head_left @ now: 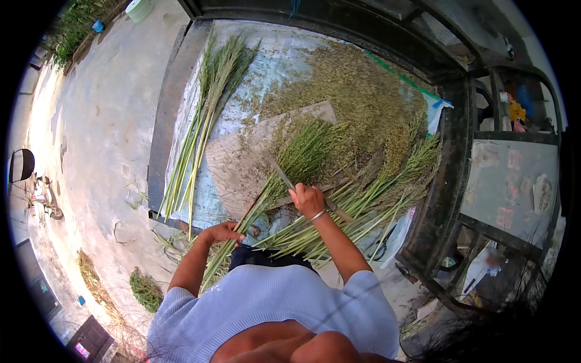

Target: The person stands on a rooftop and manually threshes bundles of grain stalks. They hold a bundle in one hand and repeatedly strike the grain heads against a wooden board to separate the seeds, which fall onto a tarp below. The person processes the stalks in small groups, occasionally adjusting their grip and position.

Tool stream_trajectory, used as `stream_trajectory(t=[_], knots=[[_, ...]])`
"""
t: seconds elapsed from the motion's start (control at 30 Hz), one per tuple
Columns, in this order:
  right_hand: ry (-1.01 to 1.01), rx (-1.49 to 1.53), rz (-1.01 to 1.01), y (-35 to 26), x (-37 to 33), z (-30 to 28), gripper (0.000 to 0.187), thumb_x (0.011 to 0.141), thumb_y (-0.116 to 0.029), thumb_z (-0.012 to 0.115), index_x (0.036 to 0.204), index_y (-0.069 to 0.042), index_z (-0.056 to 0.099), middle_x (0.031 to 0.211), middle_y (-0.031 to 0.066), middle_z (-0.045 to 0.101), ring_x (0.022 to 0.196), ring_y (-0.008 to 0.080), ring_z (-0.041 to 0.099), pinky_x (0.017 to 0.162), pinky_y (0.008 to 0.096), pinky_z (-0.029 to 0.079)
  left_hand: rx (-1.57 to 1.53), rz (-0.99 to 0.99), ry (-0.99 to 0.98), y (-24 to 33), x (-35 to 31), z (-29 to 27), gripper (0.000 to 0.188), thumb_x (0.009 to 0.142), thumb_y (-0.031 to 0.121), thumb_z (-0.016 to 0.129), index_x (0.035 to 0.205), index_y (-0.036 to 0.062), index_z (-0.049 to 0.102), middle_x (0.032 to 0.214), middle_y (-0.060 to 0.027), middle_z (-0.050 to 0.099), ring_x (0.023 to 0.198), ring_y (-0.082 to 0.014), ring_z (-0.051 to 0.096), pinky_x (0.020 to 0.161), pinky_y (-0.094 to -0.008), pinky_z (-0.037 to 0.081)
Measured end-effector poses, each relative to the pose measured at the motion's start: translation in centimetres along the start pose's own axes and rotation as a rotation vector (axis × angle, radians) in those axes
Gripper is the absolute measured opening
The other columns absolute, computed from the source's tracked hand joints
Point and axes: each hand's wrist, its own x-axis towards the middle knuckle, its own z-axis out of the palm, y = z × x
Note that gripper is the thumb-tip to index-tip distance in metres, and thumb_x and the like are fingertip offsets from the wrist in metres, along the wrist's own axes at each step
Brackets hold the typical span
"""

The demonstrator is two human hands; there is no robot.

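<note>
My left hand (224, 232) is closed around the lower stalks of a bundle of green seed heads (308, 145). The bundle slants up and right, its bushy tops over a flat wooden board (233, 160). My right hand (307, 201) grips a long, narrow wooden-looking stick (281, 172). One end of the stick crosses the bundle below its heads; the other sticks out behind my wrist. Whether it touches the stalks, I cannot tell. Cut stalks with seed heads (363, 193) lie in a pile under and beside my right forearm.
Loose seeds and chaff (357, 78) cover much of a pale blue sheet (275, 54). Another sheaf of stalks (209, 115) lies on its left side. A dark metal frame (454, 175) borders the right. A green plant heap (145, 289) sits on the concrete floor (109, 139).
</note>
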Motion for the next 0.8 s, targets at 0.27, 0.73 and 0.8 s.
stream_trajectory(t=[0.27,0.73,0.8], knots=[[-0.030,0.138,-0.209,-5.1,-1.0,-2.6,0.029,0.076,-0.024,0.065,0.066,-0.010,0.041,0.052,0.0033,0.044,0.048,0.0206,0.048,0.049,0.0320,0.037,-0.300,-0.084,0.106,-2.0,0.7,5.4,0.037,0.084,0.042,0.056,0.084,0.0065,0.046,0.058,-0.0087,0.052,0.045,-0.0209,0.047,0.040,-0.0333,0.037],[-0.214,-0.316,0.009,14.2,0.5,2.4,0.025,0.090,-0.032,0.048,0.084,-0.009,0.042,0.043,0.0067,0.040,0.034,0.0226,0.036,0.033,0.0393,0.033,0.984,-0.079,0.914,-0.7,1.7,2.9,0.052,0.076,0.054,0.055,0.079,0.0023,0.049,0.064,-0.0204,0.058,0.061,-0.0383,0.058,0.052,-0.0466,0.045],[-0.177,-0.395,0.139,16.1,0.0,1.8,0.024,0.091,-0.033,0.046,0.089,-0.009,0.045,0.043,0.0056,0.040,0.033,0.0214,0.035,0.032,0.0393,0.033,1.019,-0.100,0.910,-1.0,1.6,2.6,0.051,0.077,0.053,0.056,0.080,0.0027,0.050,0.063,-0.0197,0.058,0.059,-0.0379,0.058,0.051,-0.0460,0.045]])
